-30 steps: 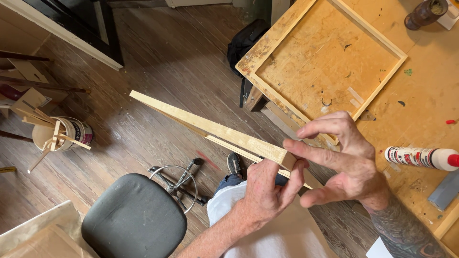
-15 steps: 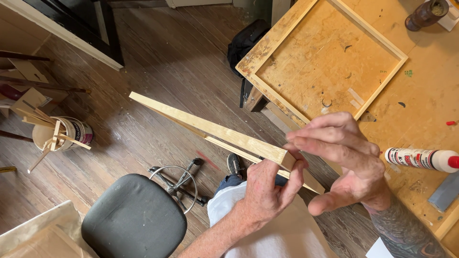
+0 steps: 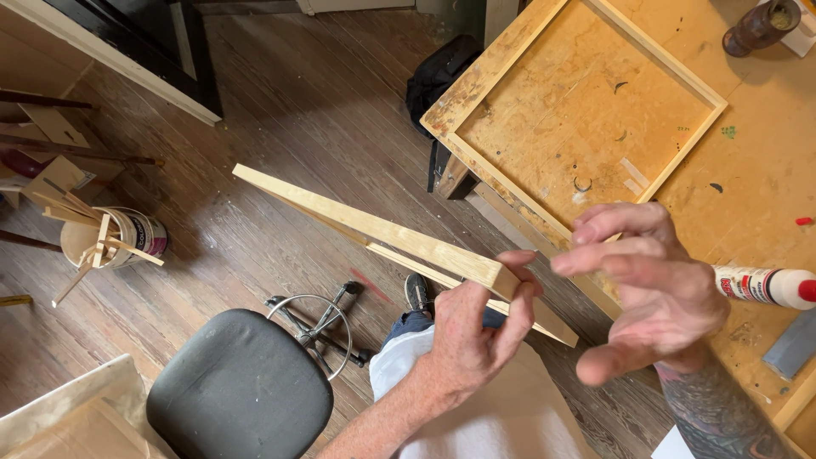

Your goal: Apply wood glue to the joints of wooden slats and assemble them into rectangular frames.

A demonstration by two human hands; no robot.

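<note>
- Holding the near end of two long pale wooden strips (image 3: pixel 382 234), the left hand (image 3: pixel 472 340) has its fingers curled up around their underside and its thumb pressed to the end; the grip is closed on the wood.
- The right hand (image 3: pixel 650 285) floats just beside that end, fingers spread and slightly bent, holding nothing and apart from the strips.
- The strips sit in the air above the wooden plank floor (image 3: pixel 280 93), in front of the person's lap and left of the worn yellow-brown work surface (image 3: pixel 731 183).
- Their long axis runs diagonally: the far end points up and to the left, toward the floor's open area, while the near end points down and right toward the surface edge. The two pieces lie one on the other and splay apart slightly at the near end.
- Risk, as a judgement: with only one hand gripping at one end, the long free length could sag or swing, and the lower strip could slide out from under the upper one.
- The far tip might also knock the black round padded stool (image 3: pixel 242 395) or the bucket of wood offcuts (image 3: pixel 115 238) if swung low.
- A white glue bottle with a red cap (image 3: pixel 765 285) lies on the surface near the right hand; a square shallow wooden frame (image 3: pixel 586 110) rests beyond it.
</note>
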